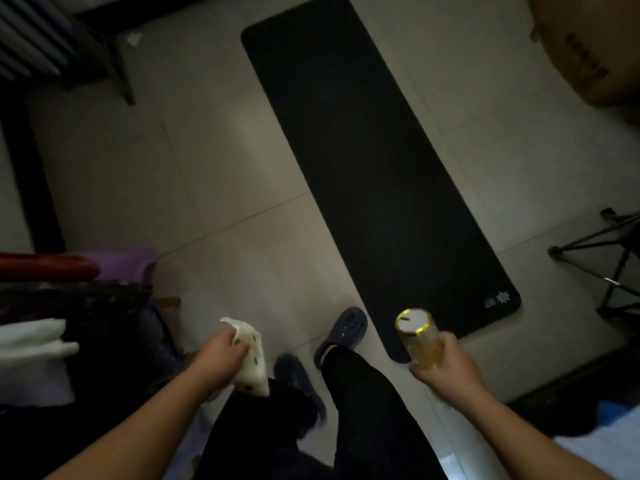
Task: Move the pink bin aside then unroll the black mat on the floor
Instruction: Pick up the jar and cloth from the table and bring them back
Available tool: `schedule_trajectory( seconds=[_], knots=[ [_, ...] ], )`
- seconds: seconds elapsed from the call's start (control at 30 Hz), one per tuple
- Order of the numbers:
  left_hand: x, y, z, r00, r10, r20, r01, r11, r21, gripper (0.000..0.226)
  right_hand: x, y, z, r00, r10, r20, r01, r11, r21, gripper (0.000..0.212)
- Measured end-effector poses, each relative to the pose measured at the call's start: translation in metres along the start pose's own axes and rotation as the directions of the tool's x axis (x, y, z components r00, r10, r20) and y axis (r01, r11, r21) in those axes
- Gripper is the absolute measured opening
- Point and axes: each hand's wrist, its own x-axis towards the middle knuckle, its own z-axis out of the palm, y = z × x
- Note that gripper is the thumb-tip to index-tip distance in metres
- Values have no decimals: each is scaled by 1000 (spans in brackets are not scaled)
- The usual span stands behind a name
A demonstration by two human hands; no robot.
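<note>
From the head camera we look down in dim light, and much along the left stays hard to read: a dark heap of cloth and bags [86,323] runs off the frame, with a purple plastic shape [128,263] behind it that may be the bin, though we cannot tell. At the top right a brown cardboard box [588,46] is cut by the frame's edge, and a black folding metal stand [602,258] is cut at the right.

The long black foam mat [374,168] lies fully unrolled and flat on the pale tiled floor [207,168], slanting from the top centre to the lower right. Its far end leaves the frame. Bare tile runs along its left side.

Our left hand [221,355] grips a crumpled white spotted cloth [251,358], fingers curled round it. Our right hand [446,365] is wrapped round a clear bottle of yellow liquid with a gold-rimmed cap [417,336], which overlaps the mat's near corner in view. A grey perforated clog [346,329] stands beside that end.
</note>
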Motion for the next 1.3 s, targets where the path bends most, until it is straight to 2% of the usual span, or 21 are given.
schedule_trajectory(
  seconds=[0.13,0.33,0.47,0.57,0.67,0.83,1.0,1.1,1.17,1.23,1.3],
  knots=[
    [100,15,7,998,6,66,-2,998,-70,30,84,-48,38,999,-37,1,36,997,64,62],
    [244,29,57,993,-13,121,48,954,-296,20,221,-73,127,997,82,1,-79,964,254,69],
    [335,30,97,985,-8,173,67,940,-335,15,305,-77,186,995,91,31,-96,953,287,74],
    [398,31,125,975,-19,222,94,938,-332,21,358,-78,225,999,43,-22,-33,943,332,70],
    [452,37,149,972,22,234,55,947,-316,28,403,-81,258,996,-22,-92,55,925,377,63],
    [520,58,177,965,111,238,-44,962,-269,18,465,-81,293,983,-108,-146,156,912,379,69],
    [569,70,189,954,196,225,-88,906,-415,16,503,-87,311,962,-170,-214,237,908,345,75],
    [593,72,191,934,197,297,-27,870,-492,16,518,-90,316,948,-210,-239,287,891,352,75],
    [606,68,195,927,167,335,27,862,-506,24,524,-93,319,932,-247,-266,331,881,338,72],
    [616,62,201,936,119,330,86,835,-543,30,527,-96,324,903,-291,-315,387,870,306,72],
    [626,53,208,953,87,290,104,804,-585,32,529,-98,330,873,-331,-358,430,868,247,83]
  ],
)
